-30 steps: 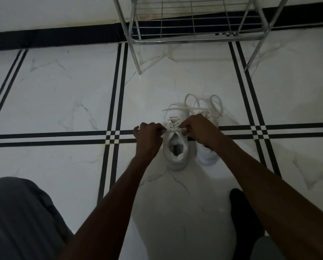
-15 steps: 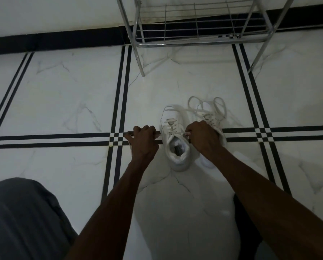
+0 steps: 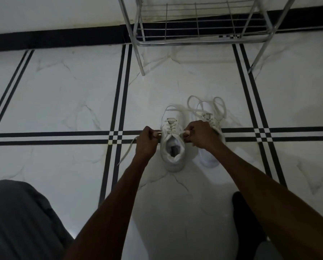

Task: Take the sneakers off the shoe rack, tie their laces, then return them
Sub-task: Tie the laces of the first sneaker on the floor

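Loose white lace end (image 3: 127,151) trails over the striped marble floor (image 3: 63,102). The left hand (image 3: 145,141) is pinched tight on that lace, the right hand (image 3: 200,135) gripping the other end, either side of the near white sneaker (image 3: 172,156). Second white sneaker (image 3: 211,158) sits just beside it, below the chrome wire shoe rack (image 3: 198,36).

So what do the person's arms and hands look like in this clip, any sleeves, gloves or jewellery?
Both forearms are bare all the way up to the frame edge, with no sleeves in view. The left hand and the right hand wear no gloves, and no watch, bracelet or ring can be made out, though the light is dim. Lower down, grey trousers and a dark sock show.
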The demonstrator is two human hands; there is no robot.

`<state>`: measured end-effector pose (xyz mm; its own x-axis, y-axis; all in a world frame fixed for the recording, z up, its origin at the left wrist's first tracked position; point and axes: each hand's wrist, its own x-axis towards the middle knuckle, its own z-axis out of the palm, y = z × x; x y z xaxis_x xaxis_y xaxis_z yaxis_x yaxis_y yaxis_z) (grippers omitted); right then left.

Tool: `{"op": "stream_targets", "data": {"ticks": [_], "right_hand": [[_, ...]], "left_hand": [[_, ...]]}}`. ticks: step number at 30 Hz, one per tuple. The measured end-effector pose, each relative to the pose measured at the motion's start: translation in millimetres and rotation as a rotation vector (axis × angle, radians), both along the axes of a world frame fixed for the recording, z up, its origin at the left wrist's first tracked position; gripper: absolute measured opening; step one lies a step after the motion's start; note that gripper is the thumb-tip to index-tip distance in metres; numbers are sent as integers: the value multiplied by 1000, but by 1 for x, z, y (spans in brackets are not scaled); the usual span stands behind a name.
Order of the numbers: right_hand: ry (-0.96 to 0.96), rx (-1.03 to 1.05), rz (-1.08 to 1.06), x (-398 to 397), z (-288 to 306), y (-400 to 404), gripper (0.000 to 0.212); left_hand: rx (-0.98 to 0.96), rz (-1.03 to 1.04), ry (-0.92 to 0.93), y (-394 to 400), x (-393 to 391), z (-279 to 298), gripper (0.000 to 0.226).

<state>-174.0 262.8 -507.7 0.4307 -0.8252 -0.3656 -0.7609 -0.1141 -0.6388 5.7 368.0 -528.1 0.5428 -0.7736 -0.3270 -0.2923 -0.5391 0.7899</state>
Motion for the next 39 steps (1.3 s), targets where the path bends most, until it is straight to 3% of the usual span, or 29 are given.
{"op": "stream_targets", "data": {"ticks": [4, 8, 13, 18, 20, 24, 27, 32, 39], "right_hand": [[162, -187, -5, 11, -3, 9, 18], [150, -171, -16, 16, -10, 13, 22], [133, -167, 115, 9, 7, 9, 23], [140, -50, 180, 1, 41, -14, 34], [-47, 102, 26, -2, 53, -23, 38], [-630, 486, -281, -3, 61, -26, 30], [-780, 607, -315, 6, 54, -19, 23], [-781, 578, -290, 18, 40, -9, 24], [-592, 423, -221, 24, 30, -9, 37]], "left_hand": [[6, 42, 34, 0, -2, -3, 10], [-4, 43, 45, 4, -3, -2, 6], [36, -133, 12, 1, 13, 7, 14], [-8, -158, 248, -2, 27, 34, 28], [-63, -151, 300, -6, 31, 45, 33], [-152, -108, 474, -17, 25, 59, 46], [-231, -64, 597, -24, 14, 59, 50], [-229, -97, 446, -33, 2, 52, 17], [-232, -278, 224, -35, 2, 49, 25]]}}
